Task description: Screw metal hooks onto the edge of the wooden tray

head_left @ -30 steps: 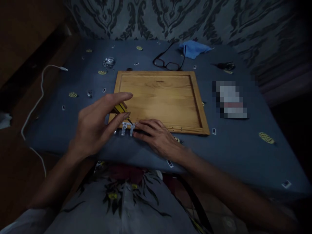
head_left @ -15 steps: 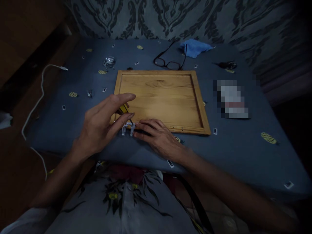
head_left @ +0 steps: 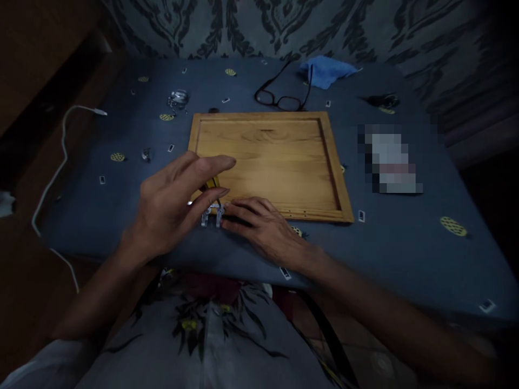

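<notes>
Left hand (head_left: 168,202): closed round a yellow-handled screwdriver (head_left: 212,183), thumb along the near side, index finger extended past the handle. Shaft slants down to a small shiny bracket (head_left: 218,216); too dark to tell if the tip is seated.

Right hand (head_left: 265,229): laid palm-down over the near edge of the wooden panel (head_left: 259,162), its leading fingertips at the bracket. Cannot tell whether they pinch it or only steady it.

Bracket position: near edge of the panel, toward its left corner, two prongs jutting toward me. Panel lies flat on the tabletop (head_left: 365,270), raised rim upward; small dark holes mark the near rim, right of my right hand.

Beyond the panel: eyeglasses (head_left: 288,102), beside a blue cloth (head_left: 327,71). Left of it: two metal pieces, the larger (head_left: 178,98) farther off.
</notes>
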`<state>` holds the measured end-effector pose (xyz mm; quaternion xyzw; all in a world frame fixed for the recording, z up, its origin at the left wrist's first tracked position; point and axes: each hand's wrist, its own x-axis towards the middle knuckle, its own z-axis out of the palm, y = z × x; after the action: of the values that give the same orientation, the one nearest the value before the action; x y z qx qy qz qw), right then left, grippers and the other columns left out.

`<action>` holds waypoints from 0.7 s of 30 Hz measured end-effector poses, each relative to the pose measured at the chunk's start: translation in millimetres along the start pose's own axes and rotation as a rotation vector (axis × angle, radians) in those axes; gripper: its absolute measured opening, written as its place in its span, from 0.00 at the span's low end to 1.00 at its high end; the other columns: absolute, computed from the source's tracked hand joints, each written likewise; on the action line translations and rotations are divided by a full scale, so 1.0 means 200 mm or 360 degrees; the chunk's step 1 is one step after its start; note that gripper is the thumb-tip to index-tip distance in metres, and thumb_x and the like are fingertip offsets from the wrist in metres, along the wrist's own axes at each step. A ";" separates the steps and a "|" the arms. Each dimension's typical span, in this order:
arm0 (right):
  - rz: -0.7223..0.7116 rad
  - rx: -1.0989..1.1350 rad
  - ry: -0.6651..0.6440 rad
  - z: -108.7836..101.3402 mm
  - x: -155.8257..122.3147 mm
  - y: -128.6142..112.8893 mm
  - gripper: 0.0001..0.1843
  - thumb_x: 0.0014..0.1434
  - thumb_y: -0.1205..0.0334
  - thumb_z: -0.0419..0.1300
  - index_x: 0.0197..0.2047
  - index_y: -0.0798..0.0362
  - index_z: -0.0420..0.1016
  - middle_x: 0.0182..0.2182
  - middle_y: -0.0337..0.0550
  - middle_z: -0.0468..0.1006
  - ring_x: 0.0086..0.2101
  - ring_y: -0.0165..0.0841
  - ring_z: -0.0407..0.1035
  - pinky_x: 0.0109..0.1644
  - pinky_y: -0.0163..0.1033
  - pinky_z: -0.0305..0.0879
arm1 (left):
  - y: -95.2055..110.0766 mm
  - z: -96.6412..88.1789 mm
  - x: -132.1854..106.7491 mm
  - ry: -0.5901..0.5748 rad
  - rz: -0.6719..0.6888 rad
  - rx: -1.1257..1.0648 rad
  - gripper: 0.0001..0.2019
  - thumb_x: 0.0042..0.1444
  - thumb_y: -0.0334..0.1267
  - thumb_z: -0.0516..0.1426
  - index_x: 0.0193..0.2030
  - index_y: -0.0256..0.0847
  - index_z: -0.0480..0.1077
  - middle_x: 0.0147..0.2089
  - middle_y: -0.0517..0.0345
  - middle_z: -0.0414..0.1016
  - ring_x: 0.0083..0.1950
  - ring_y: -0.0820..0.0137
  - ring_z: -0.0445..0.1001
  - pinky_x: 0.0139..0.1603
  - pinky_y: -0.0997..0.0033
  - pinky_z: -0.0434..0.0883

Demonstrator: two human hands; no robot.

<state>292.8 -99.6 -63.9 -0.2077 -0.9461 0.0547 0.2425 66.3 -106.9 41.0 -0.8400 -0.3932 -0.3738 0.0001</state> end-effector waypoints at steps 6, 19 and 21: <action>0.0002 0.0019 0.0031 0.00 0.00 0.00 0.19 0.72 0.67 0.55 0.63 0.51 0.75 0.60 0.50 0.78 0.60 0.44 0.66 0.61 0.52 0.66 | -0.03 -0.02 0.01 -0.0094 0.0086 0.0027 0.14 0.68 0.33 0.60 0.58 0.47 0.74 0.48 0.59 0.83 0.45 0.69 0.82 0.48 0.70 0.80; -0.0017 0.0008 0.0058 -0.01 0.01 0.00 0.19 0.71 0.70 0.55 0.62 0.52 0.76 0.59 0.50 0.79 0.60 0.45 0.66 0.60 0.52 0.67 | -0.06 -0.03 0.03 -0.0244 0.0181 -0.0137 0.13 0.69 0.37 0.59 0.58 0.47 0.75 0.45 0.59 0.82 0.44 0.68 0.83 0.47 0.68 0.81; -0.0022 0.0008 0.0056 -0.01 0.01 0.00 0.19 0.71 0.69 0.54 0.61 0.52 0.76 0.59 0.50 0.79 0.60 0.44 0.66 0.60 0.52 0.67 | -0.06 -0.04 0.03 -0.0176 0.0145 -0.0150 0.13 0.68 0.37 0.61 0.58 0.49 0.75 0.47 0.60 0.83 0.45 0.68 0.83 0.47 0.68 0.81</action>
<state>291.3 -98.8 -61.1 -0.2016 -0.9429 0.0517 0.2599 55.6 -96.6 46.0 -0.8755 -0.3360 -0.3445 -0.0443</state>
